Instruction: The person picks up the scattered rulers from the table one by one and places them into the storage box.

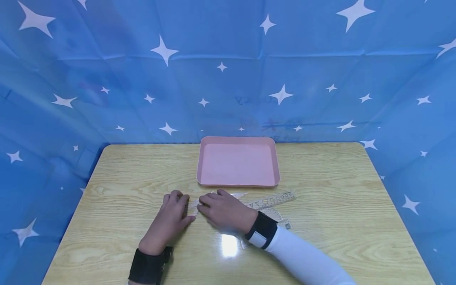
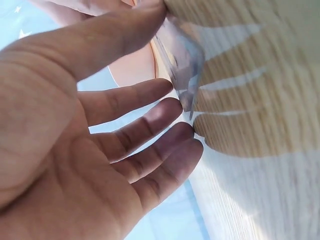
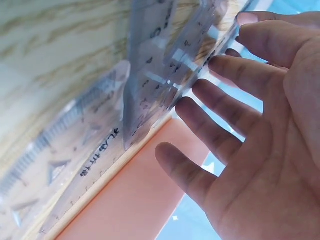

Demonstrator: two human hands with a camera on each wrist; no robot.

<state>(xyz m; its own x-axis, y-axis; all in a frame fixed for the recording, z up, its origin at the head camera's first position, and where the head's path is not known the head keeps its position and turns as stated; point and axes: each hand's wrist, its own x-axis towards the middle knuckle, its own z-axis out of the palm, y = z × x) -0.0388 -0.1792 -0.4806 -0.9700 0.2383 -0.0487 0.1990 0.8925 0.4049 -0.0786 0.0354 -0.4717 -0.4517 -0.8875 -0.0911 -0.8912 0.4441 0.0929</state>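
In the head view my left hand [image 1: 171,217] rests low over the table, its thumb and fingers spread on either side of a clear plastic corner. The left wrist view shows that clear plastic piece [image 2: 186,60] by the thumb tip and fingertips, with the fingers nearly straight. My right hand [image 1: 228,210] lies over a clear set square [image 1: 239,195], hiding much of it. Its fingertips [image 3: 186,107] reach the edge of overlapping transparent pieces [image 3: 150,75] in the right wrist view. A clear ruler [image 1: 272,200] with cut-out shapes extends from beneath the right hand.
A pink tray [image 1: 238,185] stands at the back middle of the wooden table [image 1: 331,209]. Beside my right wrist are a clear protractor [image 1: 272,215] and another clear plastic piece [image 1: 286,224], partly covered. A blue starred cloth [image 1: 221,95] hangs behind the table.
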